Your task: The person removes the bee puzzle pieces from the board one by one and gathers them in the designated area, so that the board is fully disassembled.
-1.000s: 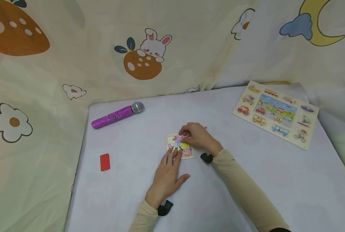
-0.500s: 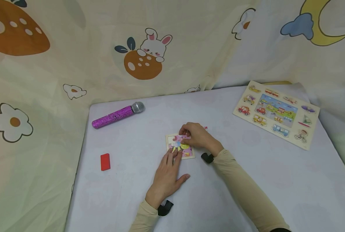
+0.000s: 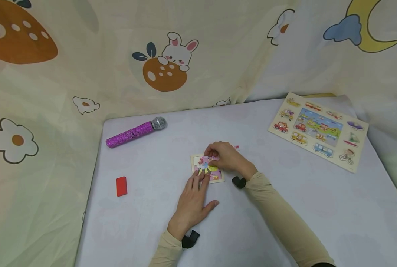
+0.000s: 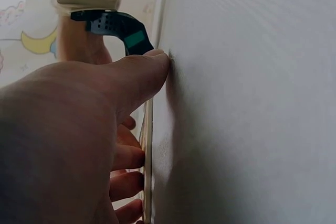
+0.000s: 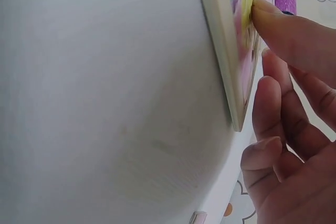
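Observation:
A small square jigsaw puzzle [image 3: 216, 177] in a pale wooden frame, with a pink and yellow cartoon picture, lies mid-table. My left hand [image 3: 190, 205] rests its straight fingertips on the near left part of the puzzle, thumb spread out to the side on the table. From the right, my right hand [image 3: 230, 157] reaches over the far part of the board, thumb and curled index finger pinching a pink puzzle piece [image 3: 213, 158] that they largely cover. In the right wrist view the thumb [image 5: 273, 17] touches the picture face, while the other fingers curl past the frame's edge.
Another small piece [image 3: 236, 148] lies just beyond my right hand. A purple glitter microphone [image 3: 133, 134] lies at the back left, a red block [image 3: 121, 186] at the left. A vehicle puzzle board [image 3: 318, 129] sits back right. A printed curtain [image 3: 218, 66] hangs behind the table.
My right hand's fingertips have shifted very slightly left over the puzzle. The left hand and the other things stay in place.

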A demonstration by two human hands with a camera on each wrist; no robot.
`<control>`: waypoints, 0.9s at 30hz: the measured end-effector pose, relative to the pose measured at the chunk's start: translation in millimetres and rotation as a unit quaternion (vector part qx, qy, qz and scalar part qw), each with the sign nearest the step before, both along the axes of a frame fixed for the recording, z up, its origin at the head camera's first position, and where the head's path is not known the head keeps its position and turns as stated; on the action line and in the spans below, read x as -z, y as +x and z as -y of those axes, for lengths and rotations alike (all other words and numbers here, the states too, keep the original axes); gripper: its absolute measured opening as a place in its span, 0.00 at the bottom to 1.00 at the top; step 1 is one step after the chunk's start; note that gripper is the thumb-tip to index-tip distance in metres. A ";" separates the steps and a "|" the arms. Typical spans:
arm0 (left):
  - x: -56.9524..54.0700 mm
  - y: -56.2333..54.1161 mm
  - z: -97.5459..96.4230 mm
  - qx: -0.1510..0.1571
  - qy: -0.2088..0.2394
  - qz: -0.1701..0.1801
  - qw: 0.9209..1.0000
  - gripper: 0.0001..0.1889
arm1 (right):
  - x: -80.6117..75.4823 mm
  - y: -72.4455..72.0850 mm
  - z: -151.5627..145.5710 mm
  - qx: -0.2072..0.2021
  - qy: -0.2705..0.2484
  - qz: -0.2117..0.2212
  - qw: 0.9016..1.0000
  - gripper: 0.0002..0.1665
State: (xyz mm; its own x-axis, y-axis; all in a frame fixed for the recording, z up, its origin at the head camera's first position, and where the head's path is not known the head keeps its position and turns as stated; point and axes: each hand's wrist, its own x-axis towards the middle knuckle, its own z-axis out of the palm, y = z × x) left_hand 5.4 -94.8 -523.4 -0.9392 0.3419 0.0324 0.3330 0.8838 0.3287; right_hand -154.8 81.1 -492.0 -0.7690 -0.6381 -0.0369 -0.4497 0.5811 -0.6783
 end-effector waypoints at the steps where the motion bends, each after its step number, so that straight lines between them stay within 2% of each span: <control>1: 0.3 0.1 0.0 0.000 0.000 -0.001 1.000 0.49 | 0.0 0.1 -0.1 -0.001 0.001 0.001 1.000 0.16; 12: 2.9 0.4 0.1 0.001 0.000 -0.016 1.000 0.49 | -1.3 0.6 0.1 0.001 0.024 0.010 1.000 0.16; 21: 1.8 -0.1 -0.2 -0.003 0.002 0.005 1.000 0.49 | -2.1 0.1 0.4 -0.002 0.037 0.015 0.999 0.15; 27: 3.0 0.4 -0.1 -0.002 0.004 -0.005 1.000 0.49 | -3.0 1.8 1.0 0.004 0.035 0.025 0.999 0.16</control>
